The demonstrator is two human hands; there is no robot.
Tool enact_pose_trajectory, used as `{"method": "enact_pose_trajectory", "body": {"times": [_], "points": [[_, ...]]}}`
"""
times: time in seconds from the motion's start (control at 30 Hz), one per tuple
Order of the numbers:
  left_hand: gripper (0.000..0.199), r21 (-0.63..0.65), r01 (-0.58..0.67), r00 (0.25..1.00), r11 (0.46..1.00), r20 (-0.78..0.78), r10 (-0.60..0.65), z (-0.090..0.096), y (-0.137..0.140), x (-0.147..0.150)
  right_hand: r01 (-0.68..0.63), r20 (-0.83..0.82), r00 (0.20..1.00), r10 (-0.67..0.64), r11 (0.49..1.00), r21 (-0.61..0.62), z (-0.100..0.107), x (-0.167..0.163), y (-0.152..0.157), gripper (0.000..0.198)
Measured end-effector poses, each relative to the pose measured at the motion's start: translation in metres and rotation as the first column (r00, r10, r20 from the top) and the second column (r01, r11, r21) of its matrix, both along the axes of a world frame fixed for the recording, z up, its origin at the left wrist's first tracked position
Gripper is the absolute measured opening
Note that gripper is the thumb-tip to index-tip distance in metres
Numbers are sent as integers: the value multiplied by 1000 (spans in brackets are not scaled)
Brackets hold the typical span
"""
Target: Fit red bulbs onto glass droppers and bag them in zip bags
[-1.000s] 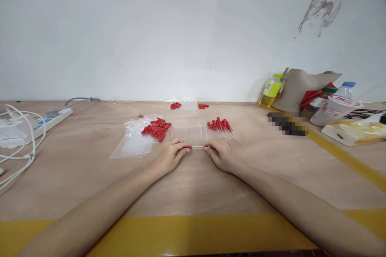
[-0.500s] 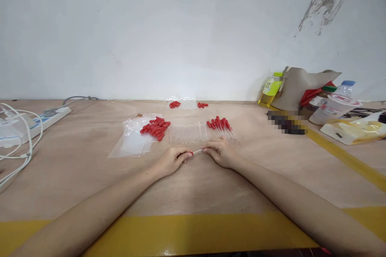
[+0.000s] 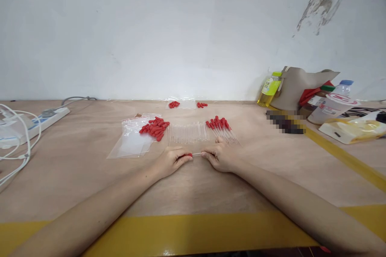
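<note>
My left hand (image 3: 173, 161) pinches a red rubber bulb (image 3: 189, 154), most of it hidden by the fingers. A thin clear dropper tube (image 3: 197, 154) runs level from the bulb to my right hand (image 3: 221, 156), whose thumb and forefinger are closed on it. Behind the hands lies a row of loose clear tubes (image 3: 188, 132), side by side. A heap of loose red bulbs (image 3: 156, 128) sits left of the row, partly on clear plastic bags (image 3: 128, 140). To the right of the row, several droppers with red bulbs (image 3: 221, 123) lie fanned out.
Near the wall are two small groups of red bulbs (image 3: 174, 105) and a clear bag (image 3: 187, 103). A power strip (image 3: 39, 124) with white cables stands left. At right are a yellow-green bottle (image 3: 269, 89), a grey bag (image 3: 289, 88), a plastic cup (image 3: 327, 108) and a yellow-white packet (image 3: 346, 128).
The dropper between my hands has turned from slanted to nearly level. My right hand has dropped slightly, and my left fingers now cover the bulb from above.
</note>
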State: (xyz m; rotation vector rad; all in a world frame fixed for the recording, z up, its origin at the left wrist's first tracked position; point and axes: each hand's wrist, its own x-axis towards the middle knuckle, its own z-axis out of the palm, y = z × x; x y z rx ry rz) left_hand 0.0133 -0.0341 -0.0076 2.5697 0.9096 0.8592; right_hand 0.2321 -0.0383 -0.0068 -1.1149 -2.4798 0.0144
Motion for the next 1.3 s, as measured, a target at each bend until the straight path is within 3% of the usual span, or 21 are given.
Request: {"method": "enact_pose_trajectory", "body": {"times": [0.33,0.5,0.63,0.73,0.83,0.97,1.1,1.3], "points": [[21,79,-13,999,997,-34,16,2,4,1,38,-7,999,-38,998,-59,11,-9,-4,32],[19,142,-13,1000,990,15,11,3,10,-5,-40,20,999,41,999,-35,21,-7,-9,23],[34,131,-132,991,983,30,129,5,9,-12,89,-78,992,-102,984,-152,22,4,2,20],[27,100,-142,990,985,-10,143,5,10,-15,314,-209,907,-366,917,-245,27,22,25,22],[13,97,-121,991,988,-40,125,4,11,-16,547,-233,756,-612,786,-289,34,42,49,24],[16,95,-136,990,986,-26,139,5,11,-15,678,-161,654,-739,668,-308,34,56,68,22],[23,96,-149,989,984,-6,150,7,10,-15,703,-106,631,-768,625,-340,26,55,71,22],[16,84,-148,988,985,-35,151,5,11,-15,684,-65,648,-759,618,-388,21,55,70,32]]}}
